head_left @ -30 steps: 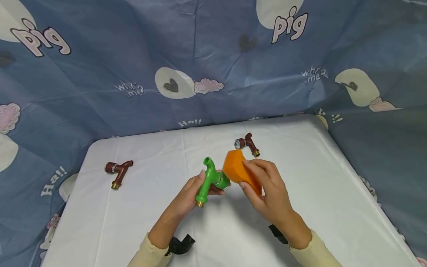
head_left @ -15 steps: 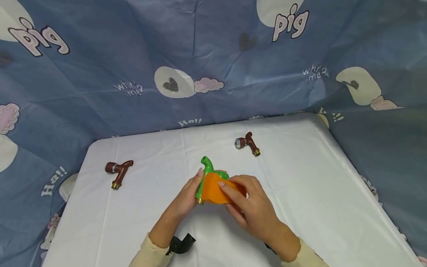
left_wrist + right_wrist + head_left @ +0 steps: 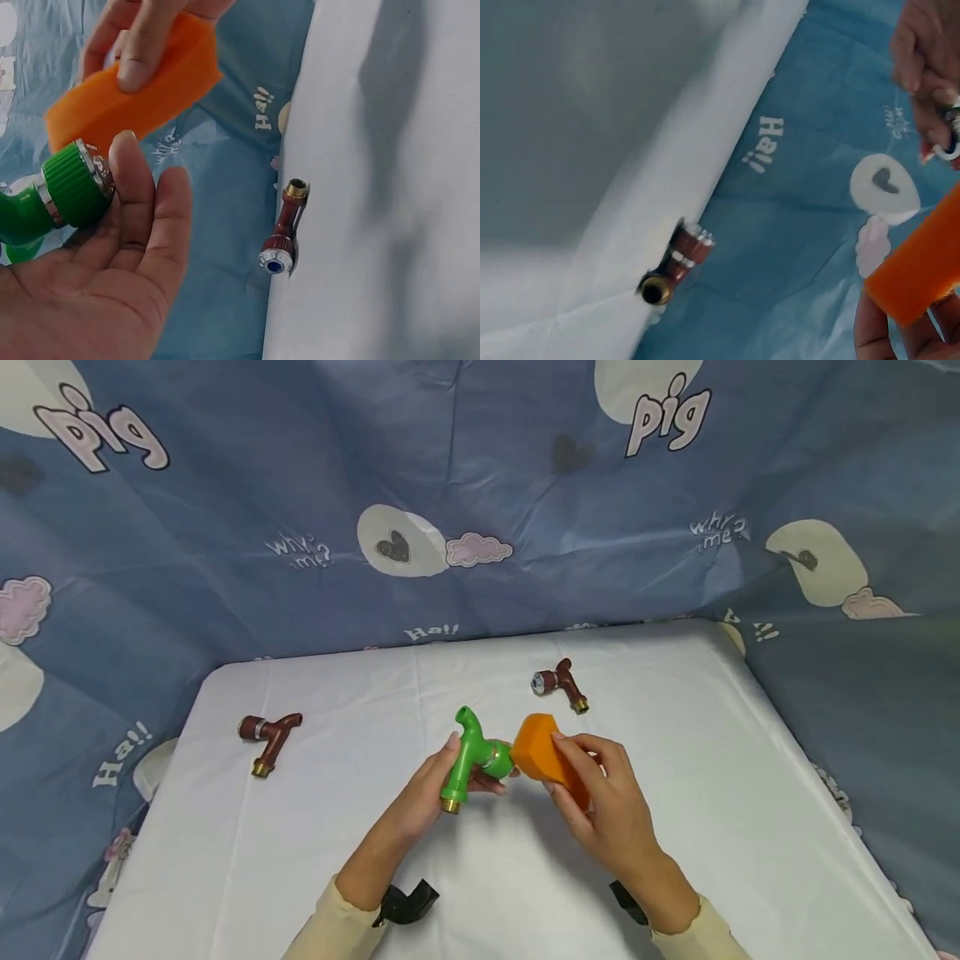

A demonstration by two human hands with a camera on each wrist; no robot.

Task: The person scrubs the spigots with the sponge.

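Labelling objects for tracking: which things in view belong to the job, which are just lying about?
In the job:
green tap, held in the left hand
orange sponge, held in the right hand

Apparently lying about, untouched:
left brown tap
right brown tap

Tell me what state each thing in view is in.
Green tap: held in the left hand.
Orange sponge: held in the right hand, near the green tap.
Left brown tap: lying unheld on the white cloth.
Right brown tap: also lying on it, unheld.
White cloth: lightly creased.
Blue backdrop: wrinkled.
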